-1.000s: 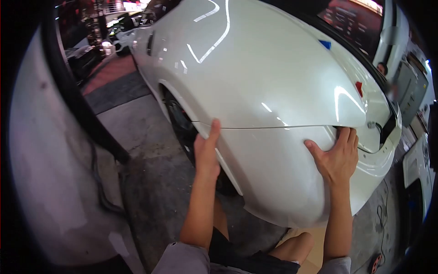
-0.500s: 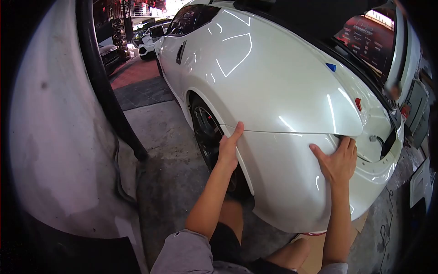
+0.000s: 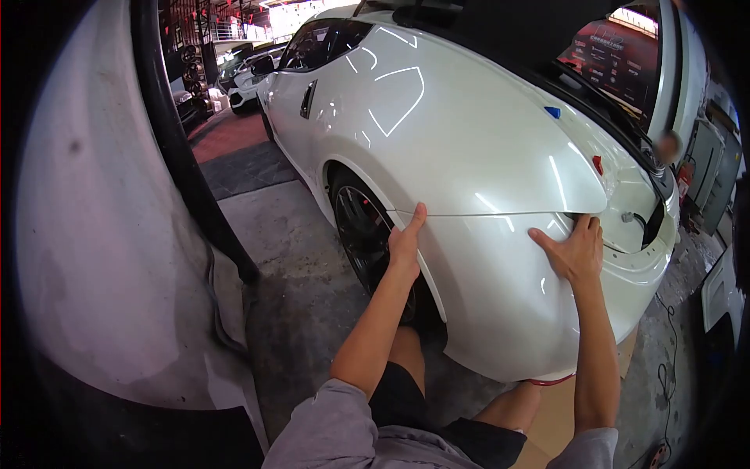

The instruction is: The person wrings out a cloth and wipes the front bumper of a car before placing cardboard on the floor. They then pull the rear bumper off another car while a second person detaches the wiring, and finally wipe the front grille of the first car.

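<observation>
A pearl-white rear bumper (image 3: 500, 289) sits against the white car's rear fender (image 3: 469, 148), with a thin seam between them. My left hand (image 3: 406, 244) grips the bumper's wheel-arch edge near the seam. Its thumb lies on the outer face, and the other fingers are hidden behind the edge. At the upper right corner of the bumper, my right hand (image 3: 576, 252) hooks its fingers over the top edge by the open light recess. The right thumb is spread against the outer panel. Beside my left hand is the dark rear wheel (image 3: 363, 230).
Blue tape (image 3: 553, 112) and red tape (image 3: 598, 165) stick to the body by the raised hatch. A black post (image 3: 187, 172) and pale wall (image 3: 101, 219) stand left. Cardboard (image 3: 558, 410) lies under the bumper; a cable (image 3: 666, 383) runs across the floor at right.
The view has shifted slightly, so the car's rear appears a little higher. Both hands keep their places on the bumper, with only slight movement.
</observation>
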`<state>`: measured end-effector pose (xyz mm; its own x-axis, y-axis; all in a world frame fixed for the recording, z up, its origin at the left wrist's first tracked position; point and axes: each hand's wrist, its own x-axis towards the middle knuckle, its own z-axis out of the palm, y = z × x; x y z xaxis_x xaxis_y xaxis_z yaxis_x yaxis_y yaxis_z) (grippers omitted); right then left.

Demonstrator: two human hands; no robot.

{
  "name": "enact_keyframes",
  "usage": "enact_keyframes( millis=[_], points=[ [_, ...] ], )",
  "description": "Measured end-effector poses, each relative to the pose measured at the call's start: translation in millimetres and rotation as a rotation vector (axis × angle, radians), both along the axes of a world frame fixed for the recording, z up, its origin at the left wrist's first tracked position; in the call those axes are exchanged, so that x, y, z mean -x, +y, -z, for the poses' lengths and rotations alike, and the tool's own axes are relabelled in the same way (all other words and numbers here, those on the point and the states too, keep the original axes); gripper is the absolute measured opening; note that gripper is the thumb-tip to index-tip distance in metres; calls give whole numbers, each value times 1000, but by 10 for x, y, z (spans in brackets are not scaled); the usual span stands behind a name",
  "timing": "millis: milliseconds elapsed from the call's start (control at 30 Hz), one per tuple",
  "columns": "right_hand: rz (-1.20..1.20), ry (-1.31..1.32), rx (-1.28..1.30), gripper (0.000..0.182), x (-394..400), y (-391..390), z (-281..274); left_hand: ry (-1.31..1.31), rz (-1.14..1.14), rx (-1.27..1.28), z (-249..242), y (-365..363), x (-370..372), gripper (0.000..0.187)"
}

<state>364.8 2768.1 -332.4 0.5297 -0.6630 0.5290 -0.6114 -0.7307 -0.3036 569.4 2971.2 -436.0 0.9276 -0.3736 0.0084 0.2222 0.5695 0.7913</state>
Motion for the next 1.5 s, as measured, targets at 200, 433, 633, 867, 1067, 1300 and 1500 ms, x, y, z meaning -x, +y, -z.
enact_keyframes(
  millis=[200, 433, 633, 867, 1067, 1300, 1500],
  points=[
    [-3, -31, 84, 118, -47, -65, 69, -14, 14, 29, 11, -4, -10, 88],
    [-52, -58, 60, 118, -139, -110, -28, -51, -83, -21, -1, -42, -25, 91],
    [24, 17, 115, 111, 105, -179, 45, 11, 73, 64, 2, 47, -158, 69],
    [-60, 85, 10, 116, 116, -278, -46, -9, 199, 109, 71, 84, -230, 67],
    [-15, 47, -88, 127, 58, -263, -62, 24, 118, 35, -85, 49, -97, 68],
    [-33, 131, -178, 124, 56, -261, -151, -7, 68, 108, 3, -32, -183, 69],
    [-29, 128, -216, 124, 129, -222, -160, 34, 109, 85, -20, 23, -110, 69]
  ],
)
